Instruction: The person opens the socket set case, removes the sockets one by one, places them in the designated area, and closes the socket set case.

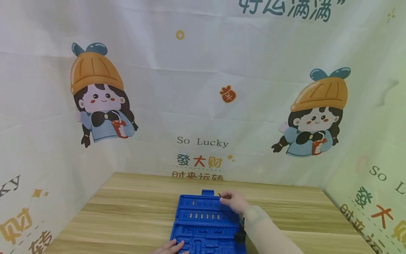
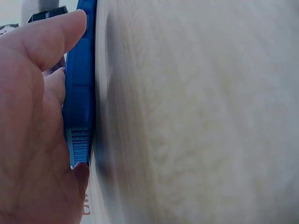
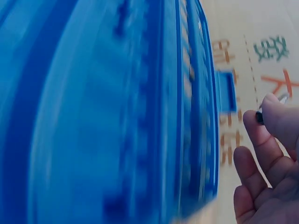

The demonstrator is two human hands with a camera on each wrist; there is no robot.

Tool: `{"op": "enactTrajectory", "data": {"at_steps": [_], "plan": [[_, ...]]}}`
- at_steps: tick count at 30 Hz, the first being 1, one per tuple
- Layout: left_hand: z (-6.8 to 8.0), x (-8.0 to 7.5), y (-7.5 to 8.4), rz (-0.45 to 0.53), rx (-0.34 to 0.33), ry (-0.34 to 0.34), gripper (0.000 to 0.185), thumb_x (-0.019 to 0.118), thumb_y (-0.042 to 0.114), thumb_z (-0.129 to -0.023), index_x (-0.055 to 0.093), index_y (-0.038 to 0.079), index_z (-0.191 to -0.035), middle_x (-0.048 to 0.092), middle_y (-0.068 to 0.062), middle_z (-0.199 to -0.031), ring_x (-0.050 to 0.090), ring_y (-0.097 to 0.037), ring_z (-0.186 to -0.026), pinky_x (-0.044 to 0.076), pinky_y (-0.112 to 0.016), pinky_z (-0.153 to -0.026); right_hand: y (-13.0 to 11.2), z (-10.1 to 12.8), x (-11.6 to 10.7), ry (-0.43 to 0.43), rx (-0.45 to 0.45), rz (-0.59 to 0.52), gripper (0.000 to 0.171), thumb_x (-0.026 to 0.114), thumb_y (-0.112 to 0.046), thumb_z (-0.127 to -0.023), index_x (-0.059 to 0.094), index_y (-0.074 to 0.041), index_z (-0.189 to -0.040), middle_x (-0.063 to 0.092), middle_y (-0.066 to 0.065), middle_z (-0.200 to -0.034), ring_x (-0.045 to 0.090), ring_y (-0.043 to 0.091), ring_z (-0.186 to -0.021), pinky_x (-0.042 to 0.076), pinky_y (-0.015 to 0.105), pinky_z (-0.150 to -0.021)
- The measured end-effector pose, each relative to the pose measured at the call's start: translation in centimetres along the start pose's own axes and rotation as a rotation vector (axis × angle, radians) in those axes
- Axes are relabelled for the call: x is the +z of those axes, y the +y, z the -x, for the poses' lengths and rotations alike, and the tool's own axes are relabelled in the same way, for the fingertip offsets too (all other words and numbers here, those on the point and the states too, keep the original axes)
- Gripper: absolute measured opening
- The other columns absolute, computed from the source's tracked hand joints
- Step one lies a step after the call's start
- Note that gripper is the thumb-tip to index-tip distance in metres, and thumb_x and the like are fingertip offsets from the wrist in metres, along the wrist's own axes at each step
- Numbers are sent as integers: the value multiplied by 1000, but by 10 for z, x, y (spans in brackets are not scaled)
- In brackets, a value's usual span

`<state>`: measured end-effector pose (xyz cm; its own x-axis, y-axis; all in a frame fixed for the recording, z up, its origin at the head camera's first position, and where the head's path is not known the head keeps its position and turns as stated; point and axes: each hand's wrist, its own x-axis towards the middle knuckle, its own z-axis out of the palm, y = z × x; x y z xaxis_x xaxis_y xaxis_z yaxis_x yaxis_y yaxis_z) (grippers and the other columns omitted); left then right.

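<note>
Right wrist view, far right: right hand point(image 3: 279, 169) pinches small bit point(image 3: 259, 116), fingertips only, might slip; left hand point(image 1: 169, 247) rests, fingers extended, on case point(image 1: 206, 223)

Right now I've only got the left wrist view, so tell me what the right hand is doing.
Observer: The right hand is pinching a small metal bit between thumb and finger.
Operator: I just get the edge of the blue case. Report whether it's open.
Observer: The blue case lies open on the table.
Operator: Count what you can see in its far half.
Observer: Seven: six bits in a row, and a single bit farther back, toward the left.
</note>
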<state>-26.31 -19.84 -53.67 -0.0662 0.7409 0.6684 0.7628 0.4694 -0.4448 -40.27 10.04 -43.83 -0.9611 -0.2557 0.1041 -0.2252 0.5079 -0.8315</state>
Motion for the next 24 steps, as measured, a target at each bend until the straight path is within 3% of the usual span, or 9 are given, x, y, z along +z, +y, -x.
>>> {"op": "enactTrajectory", "data": {"at_steps": [4,11,24], "plan": [[-2,-1,1,-4,3,14,44,43,36,-102,55,12,-137,56,-10,-136,56,-35,-118,23,-32,-113,11,8,-20,30,21,-11,13,64,-6,-91,65,2,-102,63,6,-94,58,21,-88,47,44,-80],[-1,3,-2,-39,78,29,44,43,33,-103,54,9,-138,56,-12,-135,55,-35,-119,25,-37,-113,30,20,-52,40,45,82,6,66,-6,-90,64,-3,-95,60,3,-86,56,18,-80,46,36,-71],[7,15,-4,-35,81,32,45,43,34,-102,54,11,-138,55,-12,-136,52,-36,-123,23,-38,-114,58,47,-84,-39,-21,155,8,70,1,-83,62,0,-82,56,0,-74,49,16,-70,41,29,-62]]}}
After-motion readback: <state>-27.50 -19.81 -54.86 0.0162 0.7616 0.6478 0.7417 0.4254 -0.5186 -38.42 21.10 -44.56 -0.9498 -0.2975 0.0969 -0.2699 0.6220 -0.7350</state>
